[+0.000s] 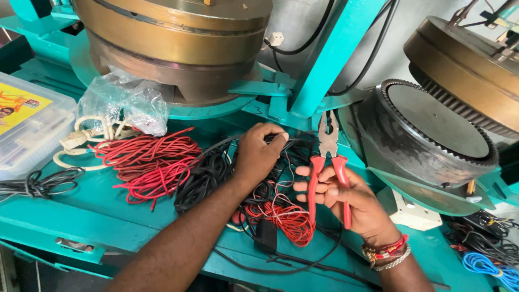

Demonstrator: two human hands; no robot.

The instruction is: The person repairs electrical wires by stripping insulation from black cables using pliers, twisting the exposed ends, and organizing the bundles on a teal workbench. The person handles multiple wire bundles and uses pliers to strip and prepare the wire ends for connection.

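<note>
My left hand (pixel 258 154) rests over a tangle of black wire (pixel 208 173), and its thumb and forefinger pinch a black strand near the teal frame. My right hand (pixel 351 197) holds a pair of pliers with red handles (pixel 328 162), jaws pointing up and slightly apart. The pliers stand just right of my left hand's fingertips. A thin red and white wire bundle (pixel 286 216) lies below both hands.
A loose coil of red wire (pixel 154 159) lies left of the black tangle, with white cord (pixel 89 138) and a crumpled plastic bag (pixel 127 103) behind it. A clear plastic box (pixel 27 124) sits far left. Large brass-coloured machine drums (pixel 178 38) and a dark toothed disc (pixel 432 124) stand behind. Blue wire (pixel 489 267) lies bottom right.
</note>
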